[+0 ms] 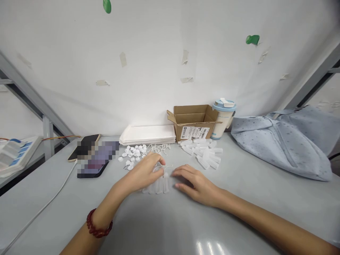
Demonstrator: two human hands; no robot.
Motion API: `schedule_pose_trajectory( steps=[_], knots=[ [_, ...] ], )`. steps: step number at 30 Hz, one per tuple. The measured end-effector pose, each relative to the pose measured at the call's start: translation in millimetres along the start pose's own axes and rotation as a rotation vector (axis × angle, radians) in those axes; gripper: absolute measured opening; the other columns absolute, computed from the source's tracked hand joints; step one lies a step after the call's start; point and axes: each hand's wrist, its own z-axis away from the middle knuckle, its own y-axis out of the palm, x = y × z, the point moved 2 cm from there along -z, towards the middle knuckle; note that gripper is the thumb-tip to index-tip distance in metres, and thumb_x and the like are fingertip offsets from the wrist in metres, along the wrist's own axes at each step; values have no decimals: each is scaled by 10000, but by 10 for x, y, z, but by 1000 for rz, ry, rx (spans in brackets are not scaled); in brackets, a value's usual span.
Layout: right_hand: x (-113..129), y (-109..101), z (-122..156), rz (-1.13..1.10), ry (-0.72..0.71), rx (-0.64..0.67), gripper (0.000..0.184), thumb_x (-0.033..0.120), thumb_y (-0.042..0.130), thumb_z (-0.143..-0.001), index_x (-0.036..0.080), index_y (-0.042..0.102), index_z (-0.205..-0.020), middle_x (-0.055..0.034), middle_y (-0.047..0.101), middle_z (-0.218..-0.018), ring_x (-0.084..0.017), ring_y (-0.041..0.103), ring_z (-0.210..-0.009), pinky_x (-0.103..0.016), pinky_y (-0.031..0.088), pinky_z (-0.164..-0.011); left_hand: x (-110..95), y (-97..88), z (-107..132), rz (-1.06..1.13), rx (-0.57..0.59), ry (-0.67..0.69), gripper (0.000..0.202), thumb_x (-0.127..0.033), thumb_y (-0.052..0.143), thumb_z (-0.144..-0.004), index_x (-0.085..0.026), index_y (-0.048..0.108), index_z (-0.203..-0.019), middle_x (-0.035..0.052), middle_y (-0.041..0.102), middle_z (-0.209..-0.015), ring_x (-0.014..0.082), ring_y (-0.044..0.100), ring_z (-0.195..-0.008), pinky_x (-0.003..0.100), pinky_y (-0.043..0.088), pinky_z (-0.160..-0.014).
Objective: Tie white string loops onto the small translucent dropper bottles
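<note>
My left hand [145, 172] rests on the grey table [239, 198] with its fingers pinched on a thin white string piece [162, 168]. Just below the fingertips, several small clear plastic tubes [157, 186] lie side by side in a row. My right hand [195, 182] lies palm down just right of the row, fingers spread and pointing left, holding nothing. A red bead bracelet [97, 225] circles my left wrist.
Behind the hands lie a scatter of white caps [133, 154], loose white strings [159, 148] and a heap of clear tubes [204, 151]. Further back stand a white tray stack [148, 134], an open cardboard box [193, 122] and a lidded cup [223, 117]. A blue cloth bag [287, 141] sits right, phones [91, 156] left.
</note>
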Motion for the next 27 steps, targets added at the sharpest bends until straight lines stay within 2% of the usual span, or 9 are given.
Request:
schedule_pose_trajectory(
  steps=[3, 6, 11, 18, 23, 27],
  knots=[
    [-89, -77, -7, 138, -14, -68, 239, 238, 466, -890, 193, 524, -1117, -104, 586, -1071, -221, 529, -981, -388, 448, -840, 122, -7, -73, -58, -138, -24, 233, -150, 357, -804, -191, 571, -887, 49, 601, -912, 218, 542, -902, 361, 460, -769],
    [-204, -166, -15, 325, 7, -132, 230, 231, 433, -896, 175, 530, -1097, -118, 591, -1059, -242, 524, -957, -408, 436, -803, 222, 27, -115, -131, -205, 6, 299, -99, 330, -798, -163, 583, -942, 71, 605, -965, 229, 513, -963, 389, 451, -822],
    [-350, -294, -23, 559, 89, -199, 228, 213, 391, -904, 155, 554, -1053, -138, 585, -1064, -264, 509, -974, -386, 417, -754, 293, 145, -135, -177, -218, 123, 447, -21, 338, -751, -163, 569, -1106, 83, 584, -1071, 235, 470, -1021, 427, 440, -869],
    [-451, -335, -11, 749, 176, -185, 221, 183, 405, -890, 142, 558, -1045, -150, 569, -1089, -284, 493, -991, -383, 398, -752, 339, 202, -150, -223, -210, 150, 438, -4, 356, -739, -149, 592, -1078, 99, 583, -1086, 244, 450, -1031, 433, 447, -872],
    [-472, -321, -14, 800, 219, -151, 207, 174, 445, -873, 129, 561, -1039, -153, 562, -1102, -288, 486, -1003, -382, 393, -764, 317, 151, -163, -176, -276, 110, 434, -26, 343, -753, -148, 593, -1086, 85, 584, -1108, 237, 468, -1045, 424, 434, -908],
    [-449, -361, -16, 842, 240, -149, 205, 178, 442, -874, 134, 560, -1036, -152, 566, -1093, -292, 486, -992, -384, 385, -754, 284, 65, -167, -77, -337, 4, 445, -58, 332, -763, -148, 576, -1124, 81, 575, -1164, 233, 471, -1075, 411, 457, -869]
  ],
)
